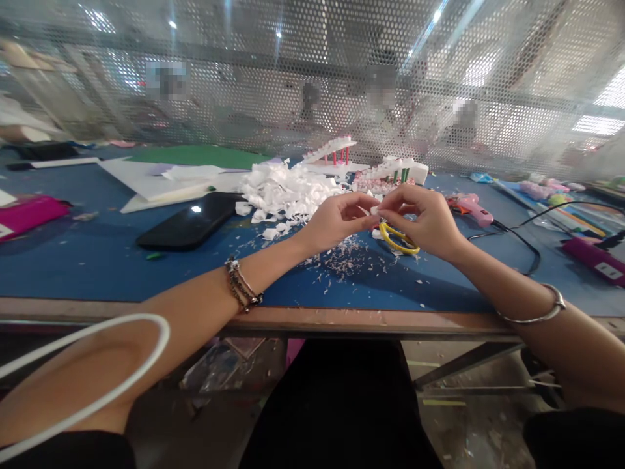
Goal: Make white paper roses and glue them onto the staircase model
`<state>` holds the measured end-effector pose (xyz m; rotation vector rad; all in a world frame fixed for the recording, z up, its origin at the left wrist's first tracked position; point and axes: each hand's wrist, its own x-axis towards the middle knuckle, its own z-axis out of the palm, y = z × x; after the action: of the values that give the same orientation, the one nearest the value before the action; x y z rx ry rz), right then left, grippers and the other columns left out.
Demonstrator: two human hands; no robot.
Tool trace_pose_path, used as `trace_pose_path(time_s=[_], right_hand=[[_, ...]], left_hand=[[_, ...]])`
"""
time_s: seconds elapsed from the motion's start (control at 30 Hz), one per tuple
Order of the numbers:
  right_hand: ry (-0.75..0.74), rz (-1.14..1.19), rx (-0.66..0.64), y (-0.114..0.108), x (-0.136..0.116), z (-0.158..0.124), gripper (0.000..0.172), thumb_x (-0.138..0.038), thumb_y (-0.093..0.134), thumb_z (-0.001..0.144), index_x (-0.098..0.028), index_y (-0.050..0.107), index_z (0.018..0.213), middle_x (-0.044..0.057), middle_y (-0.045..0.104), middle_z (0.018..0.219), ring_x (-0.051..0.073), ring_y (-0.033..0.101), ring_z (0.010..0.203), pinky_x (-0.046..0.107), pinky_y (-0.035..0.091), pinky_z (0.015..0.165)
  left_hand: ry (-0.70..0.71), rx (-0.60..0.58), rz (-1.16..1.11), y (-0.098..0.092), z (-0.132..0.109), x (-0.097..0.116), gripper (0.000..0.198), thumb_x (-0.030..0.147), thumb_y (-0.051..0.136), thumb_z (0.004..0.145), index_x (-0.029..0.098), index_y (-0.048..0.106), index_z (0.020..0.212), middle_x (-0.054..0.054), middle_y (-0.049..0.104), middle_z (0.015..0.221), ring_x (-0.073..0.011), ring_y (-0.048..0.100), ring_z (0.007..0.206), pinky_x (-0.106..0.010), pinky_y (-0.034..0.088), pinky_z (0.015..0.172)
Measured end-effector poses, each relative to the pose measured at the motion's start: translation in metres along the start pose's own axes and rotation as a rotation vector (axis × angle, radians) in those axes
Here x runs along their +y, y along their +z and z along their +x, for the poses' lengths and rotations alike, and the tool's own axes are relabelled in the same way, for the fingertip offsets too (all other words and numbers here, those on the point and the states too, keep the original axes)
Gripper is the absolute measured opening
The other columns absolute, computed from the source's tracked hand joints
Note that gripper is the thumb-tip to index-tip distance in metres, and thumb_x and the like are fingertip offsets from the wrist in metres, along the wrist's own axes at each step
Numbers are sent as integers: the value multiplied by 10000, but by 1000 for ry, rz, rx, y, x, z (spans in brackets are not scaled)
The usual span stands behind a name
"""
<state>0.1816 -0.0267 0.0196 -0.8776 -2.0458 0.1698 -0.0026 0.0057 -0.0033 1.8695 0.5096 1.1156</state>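
While the left hand (339, 220) and right hand (424, 218) are pinching 1 white scrap (375, 210), apparently steadying it, the white pile (288, 189) is lying just beyond the left, presumably for reach.

1. Right of the heap of loose white scraps (288, 187), a tiny white piece (374, 210) is pinched by the left hand (336, 220) and right hand (424, 218).
2. Left of the heap, a flat black phone (190, 223) is laid.
3. Well right, a pink glue gun (472, 207) is placed.
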Motion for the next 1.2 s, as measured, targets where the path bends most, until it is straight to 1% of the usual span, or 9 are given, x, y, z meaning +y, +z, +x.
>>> trace_pose_path(time_s=[0.1, 0.3, 0.37, 0.53, 0.7, 0.9, 1.03, 1.13, 1.2], right_hand=[[7, 37, 7, 1, 2, 0, 122, -279, 610, 791, -158, 622, 794, 13, 631, 770, 92, 594, 707, 251, 521, 684], [-38, 104, 1, 1, 2, -1, 135, -284, 617, 782, -152, 590, 768, 14, 616, 763, 91, 591, 695, 250, 529, 678], [-51, 107, -1, 0, 1, -1, 130, -280, 617, 784, -154, 591, 771, 13, 615, 768, 90, 590, 700, 249, 530, 680], [-63, 83, -17, -4, 2, 0, 79, -250, 597, 784, -170, 596, 783, 8, 614, 798, 97, 580, 744, 268, 537, 725], [-106, 36, -18, -7, 4, 2, 64, -235, 587, 783, -174, 597, 771, 19, 614, 806, 110, 580, 761, 276, 524, 724], [-196, -91, -65, -13, 3, 4, 93, -243, 575, 807, -171, 623, 772, 27, 615, 797, 120, 579, 764, 297, 482, 753], [-148, -170, -101, -38, 8, 10, 135, -297, 588, 812, -179, 653, 823, 50, 625, 870, 116, 583, 757, 287, 503, 711], [-73, -433, -94, -72, 27, 17, 203, -340, 630, 765, -160, 684, 841, 66, 622, 829, 95, 552, 709, 264, 467, 644], [43, -618, -106, -98, 46, 19, 216, -312, 690, 678, -139, 707, 806, 62, 643, 761, 82, 530, 686, 284, 407, 615]], left_hand=[[12, 26, -50, 1, -1, 1, 304, 322, 737, 703, 169, 642, 948, -22, 683, 850, -103, 640, 742, -216, 497, 729], [53, 44, -23, 2, -4, 7, 341, 313, 706, 740, 192, 622, 1048, -12, 679, 780, -124, 656, 736, -228, 504, 734], [103, 51, 59, 2, -5, 8, 291, 304, 690, 755, 199, 643, 1022, -10, 681, 792, -119, 651, 721, -226, 503, 738], [168, 145, 342, 0, -6, 10, 207, 300, 707, 730, 195, 708, 908, -22, 698, 855, -105, 616, 667, -211, 477, 703], [197, 133, 414, -1, -5, 10, 202, 296, 685, 751, 209, 719, 930, -23, 709, 886, -110, 629, 691, -213, 470, 731], [288, 109, 519, -1, -7, 10, 200, 288, 627, 806, 199, 699, 971, -31, 703, 888, -111, 635, 717, -218, 472, 747], [249, 119, 514, -1, -8, 12, 171, 271, 636, 789, 210, 702, 934, -33, 696, 902, -112, 619, 708, -229, 474, 759], [244, 109, 511, -1, -8, 14, 155, 262, 643, 778, 213, 701, 913, -34, 690, 897, -115, 610, 720, -232, 471, 778], [244, 99, 511, -1, -9, 14, 158, 261, 650, 773, 207, 697, 914, -38, 687, 885, -118, 612, 732, -231, 471, 782]])
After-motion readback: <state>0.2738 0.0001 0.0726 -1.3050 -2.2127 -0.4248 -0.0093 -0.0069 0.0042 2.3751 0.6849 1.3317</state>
